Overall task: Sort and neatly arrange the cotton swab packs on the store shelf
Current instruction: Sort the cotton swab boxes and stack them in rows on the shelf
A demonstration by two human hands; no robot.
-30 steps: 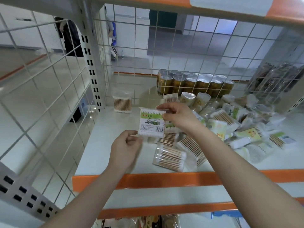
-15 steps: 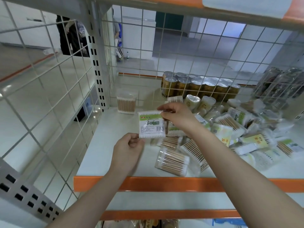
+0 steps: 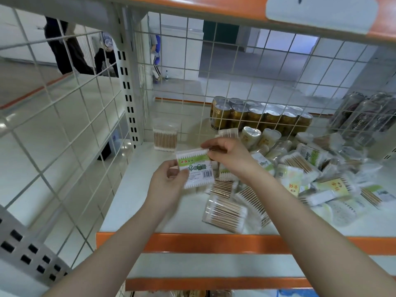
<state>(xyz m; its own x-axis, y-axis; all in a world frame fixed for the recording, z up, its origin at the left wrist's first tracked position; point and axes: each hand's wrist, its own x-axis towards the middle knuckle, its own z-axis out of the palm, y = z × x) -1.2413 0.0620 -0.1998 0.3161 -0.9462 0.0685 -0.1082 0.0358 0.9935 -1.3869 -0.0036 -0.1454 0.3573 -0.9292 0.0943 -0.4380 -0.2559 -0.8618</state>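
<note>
**Head cam: swab pack held up over the shelf**

Head view, looking down at a white shelf [image 3: 132, 189] with an orange front edge. Flat cotton swab pack [image 3: 196, 168] with a green label and barcode, held up in both hands above the shelf's left-middle. Left hand [image 3: 169, 183] pinching its lower left edge, thumb on the front, fingers curled behind. Right hand [image 3: 227, 155] pinching the top right corner with curled fingers. Messy pile of swab packs [image 3: 289, 179] sprawled across the right side, touching and overlapping. One clear tub of swabs [image 3: 166, 136] standing upright alone at the back left, against the wire grid [image 3: 214, 82]. Gold cans [image 3: 257, 116] lined up behind the grid.
</note>
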